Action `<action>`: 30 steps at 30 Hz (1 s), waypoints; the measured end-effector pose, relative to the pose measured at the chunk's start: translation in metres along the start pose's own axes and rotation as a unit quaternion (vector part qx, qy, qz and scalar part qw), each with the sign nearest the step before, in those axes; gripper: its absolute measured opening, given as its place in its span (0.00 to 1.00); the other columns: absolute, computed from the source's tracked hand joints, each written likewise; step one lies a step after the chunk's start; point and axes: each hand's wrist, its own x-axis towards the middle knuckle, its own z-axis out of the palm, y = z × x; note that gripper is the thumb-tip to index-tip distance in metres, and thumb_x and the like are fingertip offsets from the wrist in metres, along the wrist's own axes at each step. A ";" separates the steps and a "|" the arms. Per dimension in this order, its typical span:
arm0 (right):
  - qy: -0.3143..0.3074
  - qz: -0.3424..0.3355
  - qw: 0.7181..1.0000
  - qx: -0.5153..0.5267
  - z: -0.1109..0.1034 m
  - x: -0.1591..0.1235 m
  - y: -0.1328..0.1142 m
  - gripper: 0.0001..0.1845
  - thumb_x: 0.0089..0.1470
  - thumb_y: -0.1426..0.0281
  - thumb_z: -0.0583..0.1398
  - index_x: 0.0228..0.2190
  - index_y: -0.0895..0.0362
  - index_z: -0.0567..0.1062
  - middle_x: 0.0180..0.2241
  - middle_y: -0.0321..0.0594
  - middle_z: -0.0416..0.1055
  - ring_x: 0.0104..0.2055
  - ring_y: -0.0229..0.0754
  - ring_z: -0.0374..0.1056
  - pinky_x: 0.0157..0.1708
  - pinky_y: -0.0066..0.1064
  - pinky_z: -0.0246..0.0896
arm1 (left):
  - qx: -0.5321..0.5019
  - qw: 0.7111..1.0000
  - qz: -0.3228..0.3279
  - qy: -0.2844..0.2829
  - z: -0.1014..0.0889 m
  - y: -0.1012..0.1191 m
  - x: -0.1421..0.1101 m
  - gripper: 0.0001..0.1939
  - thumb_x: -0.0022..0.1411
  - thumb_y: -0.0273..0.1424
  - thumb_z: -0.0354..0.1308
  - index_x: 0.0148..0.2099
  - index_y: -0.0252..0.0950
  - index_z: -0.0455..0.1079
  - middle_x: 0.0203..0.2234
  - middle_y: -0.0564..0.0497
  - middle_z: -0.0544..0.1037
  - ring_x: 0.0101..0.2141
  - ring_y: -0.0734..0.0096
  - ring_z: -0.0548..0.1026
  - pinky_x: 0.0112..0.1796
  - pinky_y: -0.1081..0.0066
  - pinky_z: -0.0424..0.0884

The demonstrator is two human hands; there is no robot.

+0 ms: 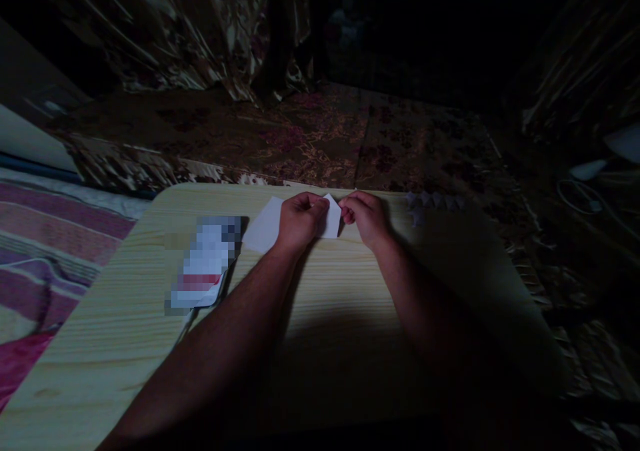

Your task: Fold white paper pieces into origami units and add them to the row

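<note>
Over the far part of the table, my left hand (303, 219) is closed on a small folded piece of white paper (330, 220), thumb on top. My right hand (364, 214) is at the paper's right edge, its fingers curled in a pinch; whether they grip that edge is hard to make out. A larger sheet of white paper (262, 227) lies on the table to the left, partly hidden by my left hand. To the right of my right hand, several small folded paper pieces (436, 201) stand in a dim row, with one more in front.
A phone (206, 261), its screen blurred out, lies on the wooden table (125, 304) with a cable at its near end. A striped bed cover (60, 238) is at the left. Behind the table is a patterned cloth surface (300, 134) below curtains (210, 31).
</note>
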 end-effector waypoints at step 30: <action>-0.072 -0.073 0.985 -0.137 0.002 -0.002 0.008 0.04 0.43 0.72 0.59 0.20 0.58 0.69 0.19 0.31 0.65 0.23 0.33 0.60 0.24 0.25 0.54 | -0.033 0.999 0.019 -0.023 0.000 0.002 -0.002 0.04 0.47 0.27 0.61 0.29 0.34 0.73 0.22 0.53 0.74 0.22 0.78 0.67 0.24 0.77 0.61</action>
